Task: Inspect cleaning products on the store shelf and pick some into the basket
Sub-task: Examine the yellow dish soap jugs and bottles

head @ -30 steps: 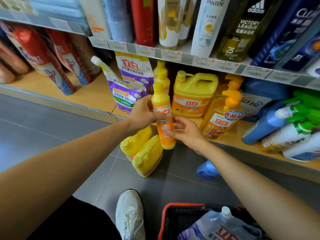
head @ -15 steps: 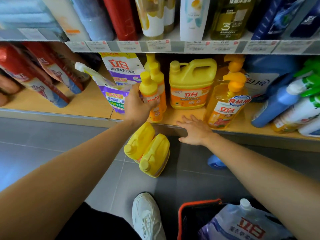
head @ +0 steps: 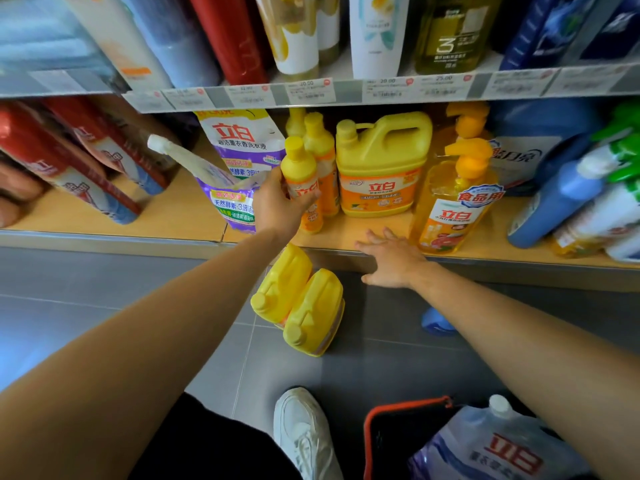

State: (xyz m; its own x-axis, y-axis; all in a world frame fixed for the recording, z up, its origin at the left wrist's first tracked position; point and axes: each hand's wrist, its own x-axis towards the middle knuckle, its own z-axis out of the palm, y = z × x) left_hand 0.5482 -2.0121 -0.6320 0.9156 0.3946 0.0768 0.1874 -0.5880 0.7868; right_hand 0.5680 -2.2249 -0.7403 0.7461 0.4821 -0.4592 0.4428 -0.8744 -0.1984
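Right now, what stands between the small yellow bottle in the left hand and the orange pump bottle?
In the head view, a second slim bottle and the big yellow jug stand between the held bottle and the pump bottle.

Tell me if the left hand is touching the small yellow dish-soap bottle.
Touching. The head view shows the left hand curled round the small yellow dish-soap bottle, covering part of its label.

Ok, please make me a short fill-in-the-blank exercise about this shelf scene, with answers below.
1. The left hand grips the slim yellow plastic bottle at the front of the wooden ____.
2. The right hand is open and holds ____.
3. Two large yellow plastic jugs sit on the grey tiled ____.
Answers: shelf; nothing; floor.
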